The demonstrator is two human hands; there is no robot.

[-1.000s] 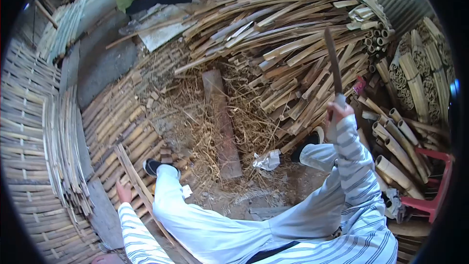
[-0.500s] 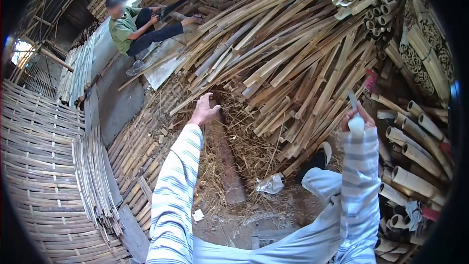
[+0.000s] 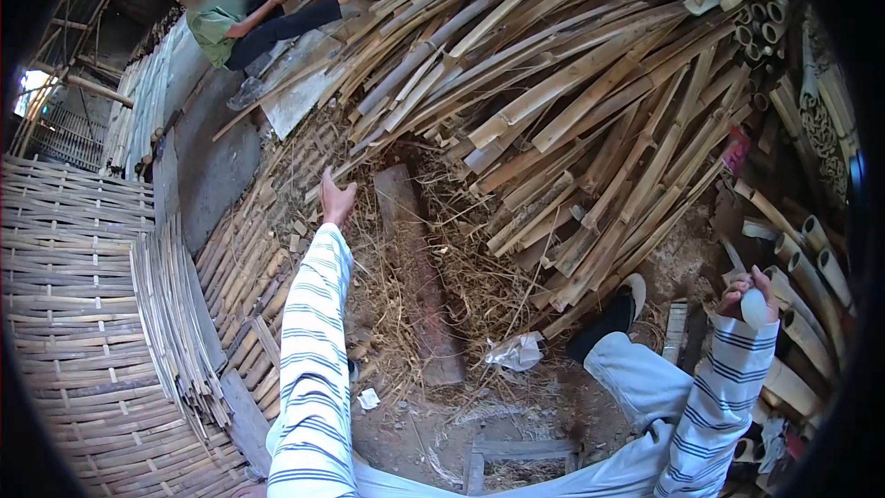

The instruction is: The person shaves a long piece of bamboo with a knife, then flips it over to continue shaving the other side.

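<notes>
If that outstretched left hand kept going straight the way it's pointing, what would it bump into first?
Probably the heap of split bamboo slats: the left hand reaches up and forward toward its near edge, open and empty. Depth is hard to judge.

The knife [image 3: 749,300] sits in the right grip [image 3: 754,300], fingers wrapped round its pale, rounded handle end, with a short stretch of dark blade slanting up and to the left from the fist; most of the blade is too foreshortened to make out. The pile of split bamboo [image 3: 572,101] is a big heap of long tan slats, fanned and crossing one another, lying on the ground just beyond the outstretched, open-fingered left grip [image 3: 336,198], which touches none of them.
</notes>
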